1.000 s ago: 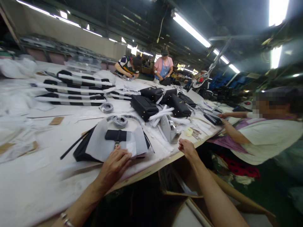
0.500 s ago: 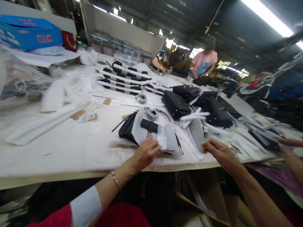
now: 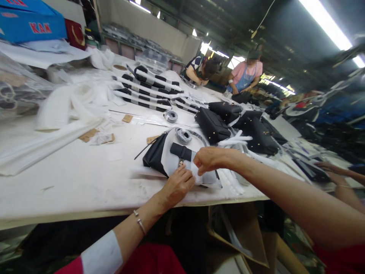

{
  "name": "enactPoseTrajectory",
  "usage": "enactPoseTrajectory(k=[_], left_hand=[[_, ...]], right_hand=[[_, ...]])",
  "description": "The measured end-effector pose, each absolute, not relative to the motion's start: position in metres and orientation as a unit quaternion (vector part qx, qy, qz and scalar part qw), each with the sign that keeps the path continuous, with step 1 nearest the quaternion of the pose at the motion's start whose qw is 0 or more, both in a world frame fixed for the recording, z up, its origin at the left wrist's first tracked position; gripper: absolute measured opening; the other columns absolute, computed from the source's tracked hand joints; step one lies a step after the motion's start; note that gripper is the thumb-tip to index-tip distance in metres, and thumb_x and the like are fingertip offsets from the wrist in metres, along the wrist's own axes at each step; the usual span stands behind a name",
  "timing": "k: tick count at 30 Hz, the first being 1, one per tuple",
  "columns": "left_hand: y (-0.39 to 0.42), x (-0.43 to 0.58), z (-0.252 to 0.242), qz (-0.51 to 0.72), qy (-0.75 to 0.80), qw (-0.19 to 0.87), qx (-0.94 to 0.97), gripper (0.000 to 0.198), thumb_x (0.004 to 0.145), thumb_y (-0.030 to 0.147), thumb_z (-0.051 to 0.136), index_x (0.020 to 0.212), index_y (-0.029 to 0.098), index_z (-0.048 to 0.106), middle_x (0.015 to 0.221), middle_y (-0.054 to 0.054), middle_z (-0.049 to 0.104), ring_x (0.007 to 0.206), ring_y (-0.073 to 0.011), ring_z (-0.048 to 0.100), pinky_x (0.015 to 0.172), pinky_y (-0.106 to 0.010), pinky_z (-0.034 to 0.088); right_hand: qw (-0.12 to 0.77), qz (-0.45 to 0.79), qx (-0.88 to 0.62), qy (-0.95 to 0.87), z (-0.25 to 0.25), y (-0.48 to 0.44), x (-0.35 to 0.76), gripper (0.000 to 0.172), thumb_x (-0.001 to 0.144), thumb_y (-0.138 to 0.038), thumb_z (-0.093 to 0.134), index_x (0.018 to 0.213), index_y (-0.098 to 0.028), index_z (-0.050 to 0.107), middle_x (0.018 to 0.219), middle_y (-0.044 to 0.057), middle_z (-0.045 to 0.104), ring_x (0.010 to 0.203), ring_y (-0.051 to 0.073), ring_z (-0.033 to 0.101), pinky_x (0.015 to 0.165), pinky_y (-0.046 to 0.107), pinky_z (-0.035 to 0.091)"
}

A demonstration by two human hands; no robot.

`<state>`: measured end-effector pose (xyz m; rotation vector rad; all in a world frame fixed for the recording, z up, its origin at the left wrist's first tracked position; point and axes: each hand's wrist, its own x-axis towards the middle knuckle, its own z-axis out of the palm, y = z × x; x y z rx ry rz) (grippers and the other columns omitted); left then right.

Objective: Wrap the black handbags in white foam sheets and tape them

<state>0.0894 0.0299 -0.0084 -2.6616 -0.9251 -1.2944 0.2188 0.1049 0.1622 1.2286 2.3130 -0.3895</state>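
A black handbag (image 3: 155, 154) lies flat on the white table (image 3: 85, 179), partly covered by a grey-white wrapping sheet (image 3: 171, 161) with a black flap and metal clasp showing. My left hand (image 3: 178, 184) rests on the sheet's near edge, fingers curled down onto it. My right hand (image 3: 212, 159) has crossed over and pinches the sheet just right of the clasp. A coiled strap (image 3: 183, 135) lies at the bag's far edge.
Several black bags (image 3: 212, 125) and white paper rolls lie beyond. Striped black-and-white wrapped pieces (image 3: 148, 89) sit farther back. A blue box (image 3: 31, 24) is at far left. Another person's hand (image 3: 327, 166) reaches in at right; two people work at the table's far end.
My right hand moved left from the table edge onto the wrapping sheet beside my left hand. The view turned left earlier; my left hand stayed on the sheet.
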Motion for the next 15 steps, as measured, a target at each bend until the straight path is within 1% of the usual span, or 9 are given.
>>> enactPoseTrajectory(k=[2,4,6,8,10,12,13,15], left_hand=[[0.03,0.089,-0.009,-0.422,-0.298,0.019,-0.856,0.016,0.098,0.014,0.045,0.099,0.016,0.061,0.092,-0.004,0.063,0.092,-0.0167,0.06,0.112,-0.045,0.041],[0.03,0.09,-0.01,-0.428,-0.298,0.021,-0.853,0.017,0.098,0.013,0.045,0.099,0.016,0.061,0.091,-0.004,0.063,0.091,-0.017,0.06,0.111,-0.045,0.041],[0.031,0.091,-0.011,-0.432,-0.296,0.023,-0.852,0.016,0.097,0.013,0.045,0.097,0.016,0.061,0.088,-0.004,0.063,0.089,-0.0172,0.06,0.11,-0.044,0.042],[0.032,0.092,-0.012,-0.432,-0.296,0.027,-0.851,0.016,0.097,0.012,0.045,0.096,0.016,0.061,0.087,-0.004,0.062,0.088,-0.0174,0.059,0.109,-0.043,0.043],[0.033,0.093,-0.012,-0.428,-0.299,0.032,-0.852,0.016,0.096,0.012,0.045,0.095,0.016,0.061,0.087,-0.004,0.061,0.086,-0.0177,0.058,0.108,-0.043,0.043],[0.033,0.093,-0.013,-0.424,-0.306,0.037,-0.852,0.017,0.097,0.012,0.044,0.096,0.017,0.06,0.086,-0.004,0.06,0.085,-0.0179,0.057,0.107,-0.044,0.043],[0.033,0.093,-0.013,-0.422,-0.307,0.039,-0.852,0.017,0.097,0.012,0.044,0.095,0.017,0.06,0.085,-0.004,0.06,0.085,-0.0179,0.057,0.107,-0.043,0.043],[0.033,0.093,-0.013,-0.417,-0.306,0.041,-0.855,0.017,0.096,0.013,0.044,0.093,0.018,0.06,0.084,-0.003,0.058,0.085,-0.0178,0.056,0.107,-0.042,0.044]], right_hand=[[0.268,-0.119,0.438,0.85,0.147,0.117,0.211,0.023,0.048,-0.022,0.086,0.048,-0.023,0.063,0.044,-0.005,0.049,0.059,0.017,0.057,0.063,0.027,0.036],[0.262,-0.111,0.453,0.845,0.128,0.128,0.205,0.028,0.044,-0.024,0.088,0.046,-0.023,0.06,0.041,-0.006,0.048,0.062,0.018,0.06,0.064,0.027,0.039],[0.219,-0.116,0.481,0.841,0.11,0.137,0.202,0.032,0.049,-0.031,0.088,0.043,-0.023,0.057,0.038,-0.005,0.046,0.062,0.018,0.062,0.066,0.027,0.041],[0.192,-0.116,0.475,0.851,0.097,0.144,0.199,0.04,0.055,-0.039,0.087,0.039,-0.023,0.053,0.037,-0.005,0.045,0.063,0.018,0.062,0.068,0.027,0.043],[0.213,-0.091,0.424,0.875,0.093,0.149,0.199,0.046,0.055,-0.042,0.088,0.038,-0.022,0.049,0.04,-0.004,0.049,0.066,0.019,0.063,0.072,0.028,0.043],[0.243,-0.049,0.386,0.889,0.095,0.154,0.203,0.044,0.049,-0.04,0.091,0.043,-0.021,0.053,0.048,-0.003,0.056,0.071,0.02,0.064,0.076,0.03,0.042],[0.24,-0.028,0.389,0.889,0.098,0.156,0.207,0.041,0.047,-0.038,0.093,0.047,-0.021,0.056,0.052,-0.002,0.059,0.073,0.02,0.064,0.078,0.03,0.041],[0.159,0.013,0.441,0.883,0.106,0.16,0.218,0.037,0.043,-0.027,0.096,0.056,-0.02,0.061,0.06,-0.001,0.065,0.076,0.021,0.064,0.08,0.031,0.04]])
